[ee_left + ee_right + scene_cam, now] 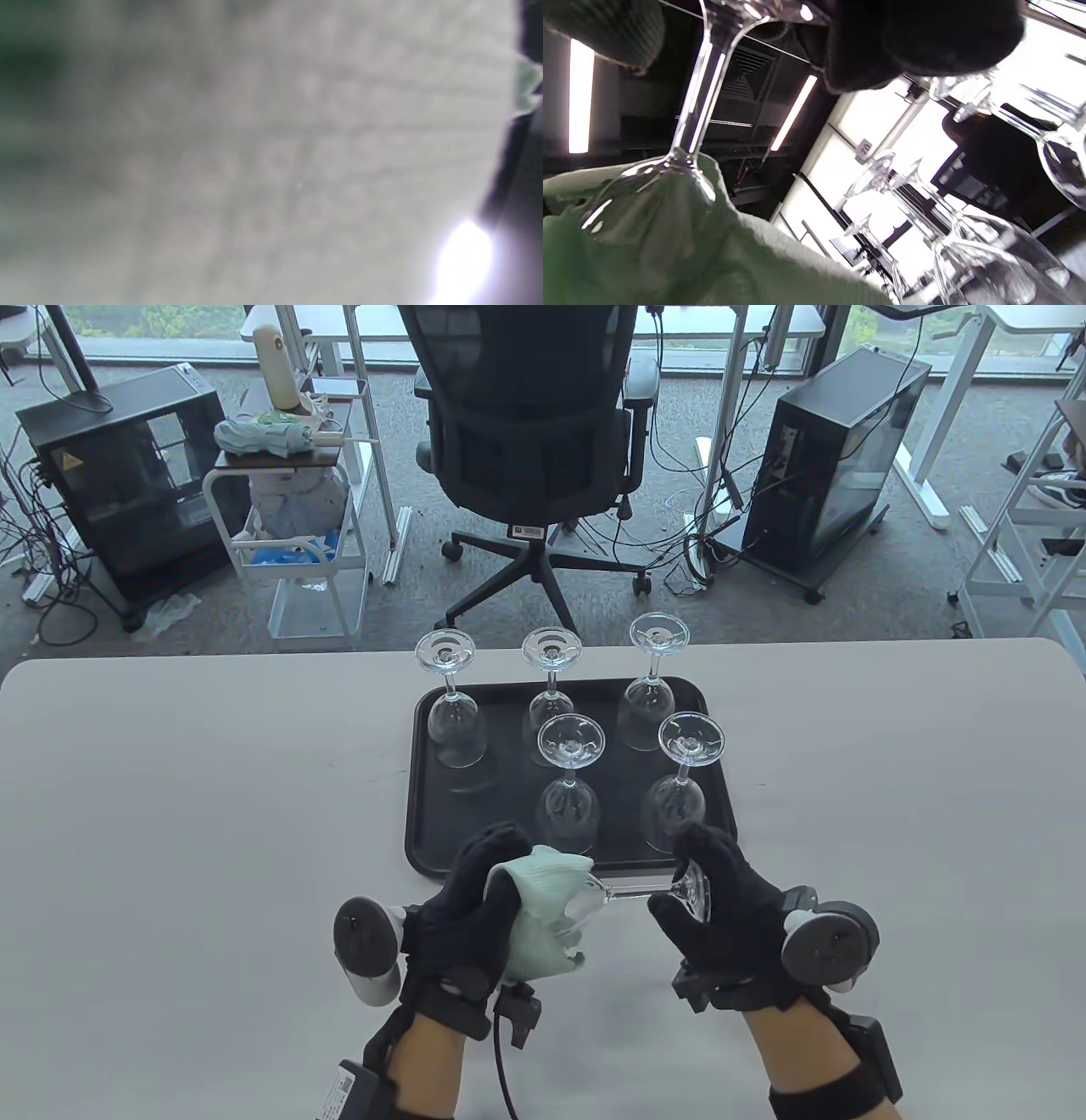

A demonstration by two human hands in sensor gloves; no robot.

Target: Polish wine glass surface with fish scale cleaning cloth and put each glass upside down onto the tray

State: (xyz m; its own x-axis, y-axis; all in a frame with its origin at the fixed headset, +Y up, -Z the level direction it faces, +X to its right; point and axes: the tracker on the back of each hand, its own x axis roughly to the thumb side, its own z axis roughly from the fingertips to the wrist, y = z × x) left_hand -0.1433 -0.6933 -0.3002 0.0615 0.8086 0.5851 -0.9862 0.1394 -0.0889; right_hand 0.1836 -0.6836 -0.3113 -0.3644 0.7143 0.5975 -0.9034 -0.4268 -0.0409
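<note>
A clear wine glass (638, 889) lies sideways in the air just in front of the black tray (424, 797). My left hand (475, 899) grips its bowl through the pale green cleaning cloth (547, 912). My right hand (708, 903) pinches the glass's foot (696, 891). Several glasses stand upside down on the tray, such as one (570, 793) near the front. In the right wrist view the stem (698, 93) runs down into the cloth-wrapped bowl (649, 220). The cloth (271, 152) fills the blurred left wrist view.
The tray's front left part is bare. The grey table (170, 831) spreads wide on both sides of the tray. Beyond the far edge stand an office chair (530, 432), a white cart (297, 517) and computer cases on the floor.
</note>
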